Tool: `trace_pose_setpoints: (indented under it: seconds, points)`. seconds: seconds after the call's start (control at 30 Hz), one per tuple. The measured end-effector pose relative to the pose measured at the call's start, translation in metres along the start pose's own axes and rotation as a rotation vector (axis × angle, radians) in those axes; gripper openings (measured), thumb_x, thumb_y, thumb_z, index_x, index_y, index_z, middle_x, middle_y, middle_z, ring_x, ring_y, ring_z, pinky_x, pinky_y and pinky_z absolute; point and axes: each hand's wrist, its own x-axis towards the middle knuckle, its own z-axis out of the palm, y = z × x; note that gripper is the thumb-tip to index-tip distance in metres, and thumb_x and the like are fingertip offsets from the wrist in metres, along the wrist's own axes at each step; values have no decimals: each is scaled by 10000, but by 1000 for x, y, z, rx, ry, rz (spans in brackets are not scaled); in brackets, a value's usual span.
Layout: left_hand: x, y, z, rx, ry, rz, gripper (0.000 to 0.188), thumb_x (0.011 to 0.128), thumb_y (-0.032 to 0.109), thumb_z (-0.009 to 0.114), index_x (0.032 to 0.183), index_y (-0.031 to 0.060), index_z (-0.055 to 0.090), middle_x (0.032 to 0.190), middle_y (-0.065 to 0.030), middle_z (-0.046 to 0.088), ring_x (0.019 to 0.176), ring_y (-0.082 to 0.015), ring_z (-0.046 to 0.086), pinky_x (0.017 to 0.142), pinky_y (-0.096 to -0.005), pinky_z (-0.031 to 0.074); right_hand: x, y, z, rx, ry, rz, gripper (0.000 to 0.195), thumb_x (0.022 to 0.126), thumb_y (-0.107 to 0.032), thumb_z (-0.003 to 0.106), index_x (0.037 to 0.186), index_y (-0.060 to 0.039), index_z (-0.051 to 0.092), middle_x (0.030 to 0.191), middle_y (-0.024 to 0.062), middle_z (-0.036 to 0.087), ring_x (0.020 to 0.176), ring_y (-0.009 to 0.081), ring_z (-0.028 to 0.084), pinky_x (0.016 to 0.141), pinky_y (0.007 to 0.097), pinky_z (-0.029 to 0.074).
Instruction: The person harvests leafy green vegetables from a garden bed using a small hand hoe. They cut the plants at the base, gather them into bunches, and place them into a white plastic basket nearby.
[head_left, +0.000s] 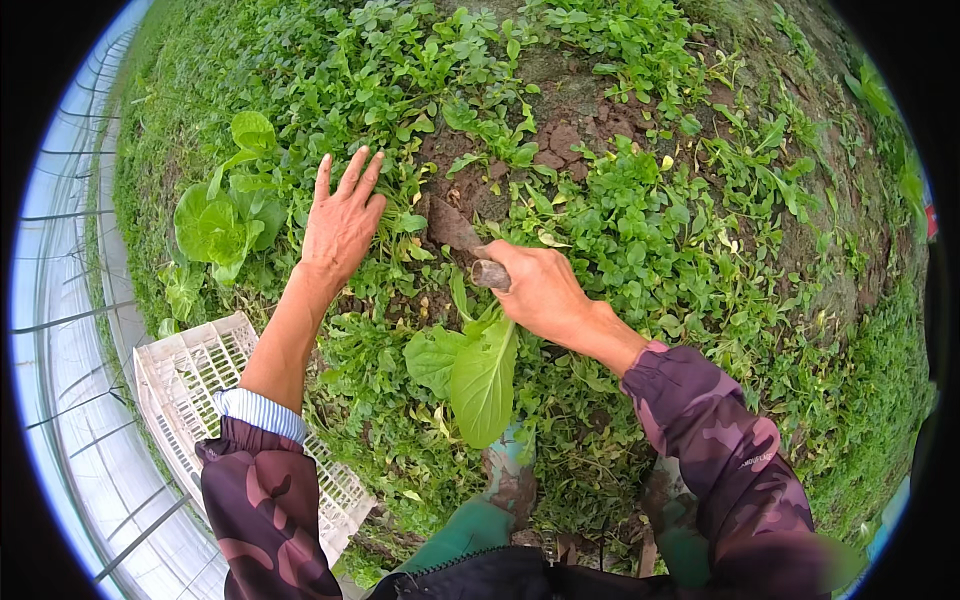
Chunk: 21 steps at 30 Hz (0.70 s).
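Note:
My right hand (536, 289) is closed around the short wooden handle (491, 274) of a hand tool. Its flat, soil-covered metal blade (452, 225) points up and left, at the bare soil beside low green plants. To the left, my left hand (346, 210) is spread palm down over leafy plants (397, 161), its fingers apart and nothing seen in it. Just below my right hand stand the broad leaves of a leafy green vegetable (484, 382). Light green lettuce-like heads (221, 225) grow left of my left hand.
A white plastic crate (187, 375) lies left, partly behind my left arm. Beyond it runs the clear film wall (75, 315) of a greenhouse. Green boots (469, 525) with mud on them stand among the plants below. Cracked soil (562, 139) shows ahead.

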Motion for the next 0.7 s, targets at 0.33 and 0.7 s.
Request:
trace_pose_setpoints:
  seconds: [0.33,0.7]
  points:
    - [-7,-1,13,39,-133,-57,148,845,73,559,984,94,603,973,-62,571,1069,-221,563,1181,-572,175,29,-25,9,-45,-102,227,211,828,-53,647,1025,-7,588,772,216,662,750,408,664,670,475,517]
    - [-38,3,31,-6,-6,-81,178,815,58,566,988,79,599,957,-73,574,1032,-238,553,1142,-534,273,51,-20,0,-82,-124,140,215,806,-9,633,1018,-9,594,784,222,665,737,404,661,685,483,517]
